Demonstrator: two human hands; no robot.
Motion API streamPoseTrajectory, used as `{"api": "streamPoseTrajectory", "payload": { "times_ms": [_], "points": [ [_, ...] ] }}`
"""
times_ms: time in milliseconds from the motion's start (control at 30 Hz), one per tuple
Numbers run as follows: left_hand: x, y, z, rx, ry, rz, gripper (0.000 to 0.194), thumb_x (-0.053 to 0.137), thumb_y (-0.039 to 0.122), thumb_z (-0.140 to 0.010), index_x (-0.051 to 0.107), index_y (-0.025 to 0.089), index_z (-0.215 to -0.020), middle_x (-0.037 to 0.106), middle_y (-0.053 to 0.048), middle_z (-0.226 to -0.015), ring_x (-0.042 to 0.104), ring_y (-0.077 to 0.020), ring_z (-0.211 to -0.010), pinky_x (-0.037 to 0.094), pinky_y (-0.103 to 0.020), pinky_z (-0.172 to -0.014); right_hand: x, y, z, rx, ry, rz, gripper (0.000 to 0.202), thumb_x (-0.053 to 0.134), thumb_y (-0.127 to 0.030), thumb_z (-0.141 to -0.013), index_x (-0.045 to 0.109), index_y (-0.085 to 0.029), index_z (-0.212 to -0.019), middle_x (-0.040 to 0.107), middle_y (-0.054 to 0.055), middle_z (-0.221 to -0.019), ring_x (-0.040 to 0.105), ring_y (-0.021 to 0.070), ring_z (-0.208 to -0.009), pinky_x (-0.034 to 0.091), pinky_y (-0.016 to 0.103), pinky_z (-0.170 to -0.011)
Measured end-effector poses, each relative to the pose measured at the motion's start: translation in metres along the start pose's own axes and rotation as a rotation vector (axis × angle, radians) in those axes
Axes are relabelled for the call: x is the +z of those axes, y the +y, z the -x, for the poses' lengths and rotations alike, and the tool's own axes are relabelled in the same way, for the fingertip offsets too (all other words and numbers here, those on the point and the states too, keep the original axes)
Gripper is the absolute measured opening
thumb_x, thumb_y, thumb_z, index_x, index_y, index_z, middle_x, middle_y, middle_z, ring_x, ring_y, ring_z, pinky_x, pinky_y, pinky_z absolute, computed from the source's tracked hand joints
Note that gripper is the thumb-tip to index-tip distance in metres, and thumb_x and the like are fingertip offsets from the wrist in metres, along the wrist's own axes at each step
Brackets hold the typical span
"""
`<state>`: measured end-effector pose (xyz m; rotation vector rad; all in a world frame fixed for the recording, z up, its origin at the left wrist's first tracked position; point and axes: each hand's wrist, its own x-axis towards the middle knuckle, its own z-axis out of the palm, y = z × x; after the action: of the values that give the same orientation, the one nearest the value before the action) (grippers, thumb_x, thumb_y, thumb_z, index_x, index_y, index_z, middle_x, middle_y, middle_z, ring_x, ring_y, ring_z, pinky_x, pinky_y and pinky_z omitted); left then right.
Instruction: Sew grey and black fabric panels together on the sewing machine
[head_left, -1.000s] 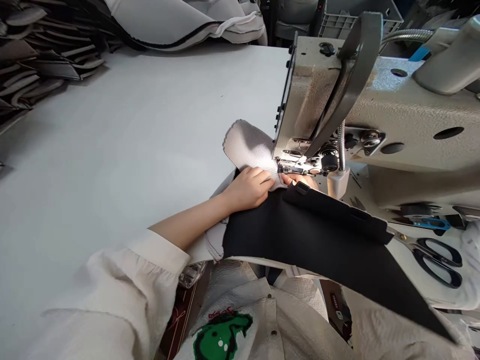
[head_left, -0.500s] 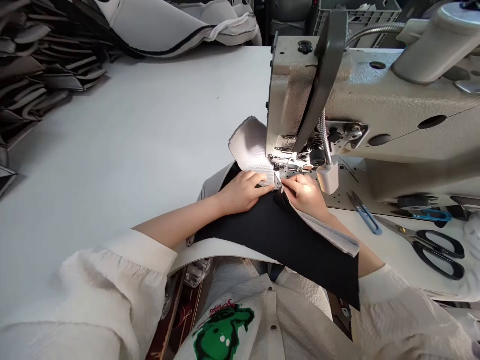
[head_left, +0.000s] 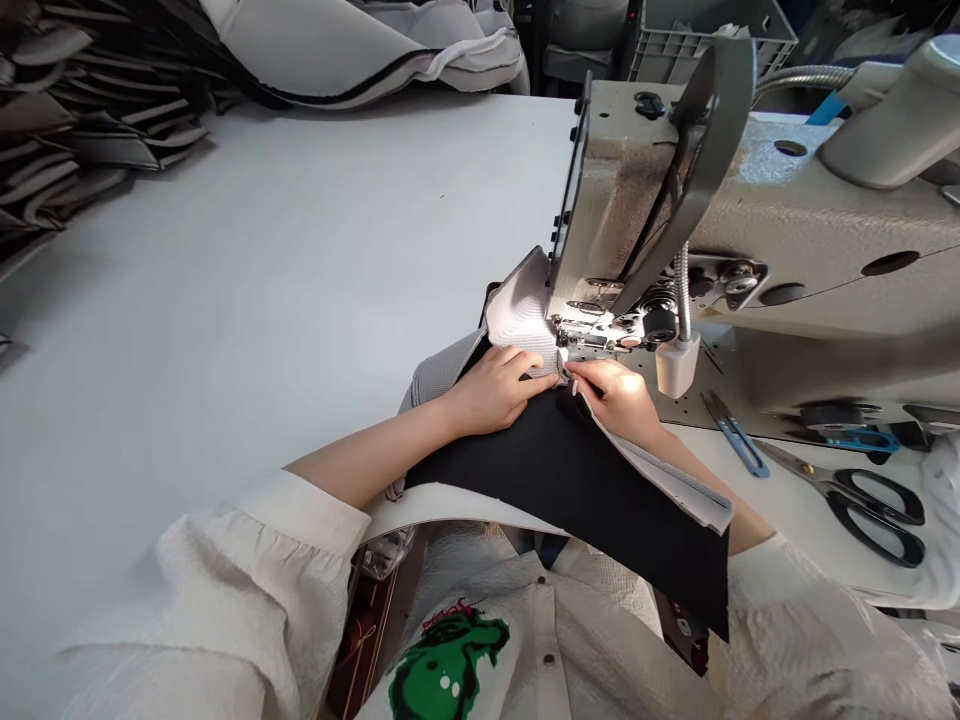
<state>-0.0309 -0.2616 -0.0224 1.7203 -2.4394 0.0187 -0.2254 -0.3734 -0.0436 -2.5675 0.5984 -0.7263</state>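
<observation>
A black and light grey fabric piece (head_left: 555, 450) lies at the front of the sewing machine (head_left: 615, 190), its grey mesh part (head_left: 521, 315) standing up left of the needle area. My left hand (head_left: 496, 388) rests on the fabric with its fingers apart, pressing the grey mesh down near the presser foot. Just right of it, my right hand (head_left: 619, 398) pinches the fabric's edge close to a small white strip end. A folded grey edge strip (head_left: 675, 485) runs from under that hand down to the right. The machine's head partly hides the needle.
Blue thread snips (head_left: 739, 435) and black-handled scissors (head_left: 862, 500) lie on the table right of my right hand. Stacked fabric pieces (head_left: 90, 130) stand at the left, and a large grey padded piece (head_left: 352, 50) lies at the back. Behind the machine is a grey crate (head_left: 675, 50).
The view has shifted, so machine and hands appear a little further right. The grey mesh part looks narrower and more folded, with a dark edge showing behind it. Both hands keep their places on the fabric.
</observation>
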Motion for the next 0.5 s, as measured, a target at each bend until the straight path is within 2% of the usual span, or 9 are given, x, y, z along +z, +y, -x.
{"api": "streamPoseTrajectory", "payload": {
  "times_ms": [100,200,333,500],
  "points": [
    [0.000,-0.001,0.001,0.006,0.002,0.014,0.042,0.040,0.016,-0.091,0.055,0.025,-0.129,0.053,-0.010,-0.121,0.045,-0.0238,-0.105,0.037,-0.039,-0.090,-0.008,0.001,0.004,-0.110,-0.105,0.101,0.033,0.039,-0.021,-0.094,0.068,-0.018,-0.111,0.068,0.008,-0.099,0.059,0.0223,-0.090,0.047,0.035,-0.079],
    [0.001,-0.006,0.001,0.032,0.015,0.020,0.042,0.041,0.015,-0.090,0.056,0.026,-0.128,0.054,-0.009,-0.120,0.045,-0.0235,-0.105,0.038,-0.038,-0.089,-0.013,-0.001,0.003,-0.135,-0.144,0.216,0.035,0.039,-0.019,-0.093,0.067,-0.018,-0.114,0.066,0.008,-0.100,0.056,0.0229,-0.086,0.046,0.035,-0.074],
    [0.002,-0.022,-0.006,0.066,0.040,-0.008,0.041,0.041,0.016,-0.090,0.058,0.028,-0.125,0.057,-0.008,-0.116,0.046,-0.0235,-0.104,0.038,-0.038,-0.089,-0.012,-0.003,-0.003,-0.098,-0.163,0.262,0.035,0.043,-0.018,-0.091,0.066,-0.020,-0.117,0.065,0.008,-0.102,0.054,0.0227,-0.088,0.046,0.033,-0.076],
    [0.000,-0.046,-0.023,0.097,0.037,-0.050,0.038,0.041,0.017,-0.091,0.063,0.030,-0.120,0.059,-0.006,-0.113,0.047,-0.0223,-0.103,0.039,-0.036,-0.088,-0.010,-0.003,-0.009,-0.024,-0.194,0.184,0.031,0.043,-0.024,-0.094,0.067,-0.020,-0.114,0.063,0.008,-0.106,0.055,0.0242,-0.094,0.046,0.033,-0.080]
  ]
}}
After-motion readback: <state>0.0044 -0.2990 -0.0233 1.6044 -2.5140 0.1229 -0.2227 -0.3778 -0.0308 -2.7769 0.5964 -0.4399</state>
